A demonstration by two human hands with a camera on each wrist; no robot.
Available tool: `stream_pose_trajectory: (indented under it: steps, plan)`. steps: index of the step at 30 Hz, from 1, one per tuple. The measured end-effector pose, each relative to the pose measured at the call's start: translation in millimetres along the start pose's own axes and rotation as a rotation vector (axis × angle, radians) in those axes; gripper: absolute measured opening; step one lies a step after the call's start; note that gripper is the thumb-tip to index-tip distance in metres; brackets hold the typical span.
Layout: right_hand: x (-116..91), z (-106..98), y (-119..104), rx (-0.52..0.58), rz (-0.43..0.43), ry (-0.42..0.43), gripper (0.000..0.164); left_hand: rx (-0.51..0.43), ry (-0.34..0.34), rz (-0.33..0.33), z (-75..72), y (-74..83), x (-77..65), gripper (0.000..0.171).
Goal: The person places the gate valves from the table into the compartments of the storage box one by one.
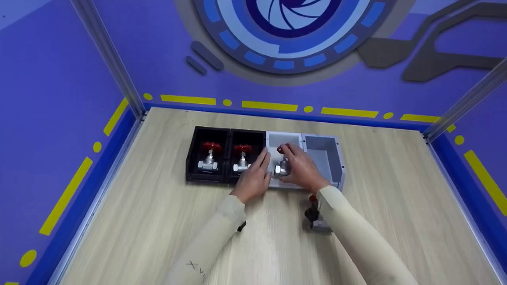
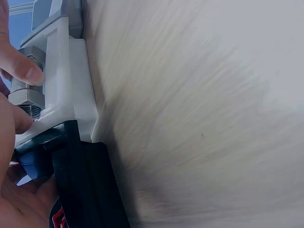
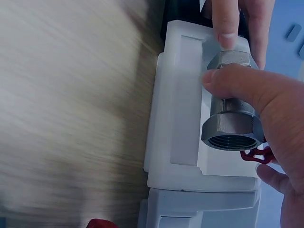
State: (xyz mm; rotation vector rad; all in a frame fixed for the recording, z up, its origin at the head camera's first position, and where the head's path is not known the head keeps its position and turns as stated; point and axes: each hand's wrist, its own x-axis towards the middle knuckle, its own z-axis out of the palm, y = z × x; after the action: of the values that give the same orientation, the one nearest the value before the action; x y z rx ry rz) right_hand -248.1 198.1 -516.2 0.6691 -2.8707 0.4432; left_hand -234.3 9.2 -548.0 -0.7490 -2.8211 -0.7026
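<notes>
My right hand (image 1: 304, 168) grips a metal valve (image 1: 282, 170) with a red handwheel in the white bin (image 1: 283, 138). The right wrist view shows the thumb lying across the valve's body (image 3: 232, 124), its threaded opening facing the camera. My left hand (image 1: 254, 178) rests at the wall between the white bin and the black bin beside it, fingers fairly straight. In the left wrist view, its thumb (image 2: 21, 119) is right by the valve's threaded end. Two more red-handled valves stand in the black bins, one in the left bin (image 1: 208, 162) and one in the right (image 1: 242, 158).
A grey bin (image 1: 340, 158) joins the white one on the right, closing the row of bins. On the wooden table (image 1: 158, 237), another valve (image 1: 321, 225) lies partly hidden beneath my right sleeve. Blue-purple panels enclose the table at the back and sides.
</notes>
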Motion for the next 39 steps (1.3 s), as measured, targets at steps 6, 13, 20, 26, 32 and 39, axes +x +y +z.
stream_pose_trajectory:
  steps: [6,13,20,26,32,39]
  plan:
    - [2.6,-1.8,-0.2,-0.005,0.028,-0.028,0.104,-0.008,-0.027,-0.014,-1.4,0.9,0.0,0.062]
    - [5.8,-0.6,-0.1,-0.007,0.04,-0.028,0.103,-0.015,-0.019,-0.017,-1.5,1.1,-0.1,0.064]
    - [7.7,1.1,0.2,0.002,0.057,-0.051,0.104,-0.004,-0.002,-0.004,-0.4,0.6,-0.9,0.062]
    - [9.9,3.4,1.3,0.008,0.029,-0.031,0.1,0.019,0.005,0.009,0.2,-0.1,-1.0,0.062]
    - [13.0,4.7,2.1,0.015,0.035,-0.054,0.099,0.006,0.004,0.007,0.4,-0.7,-1.0,0.062]
    - [16.3,6.0,3.1,0.054,0.031,-0.066,0.097,-0.009,0.018,0.005,1.4,-0.7,0.2,0.061]
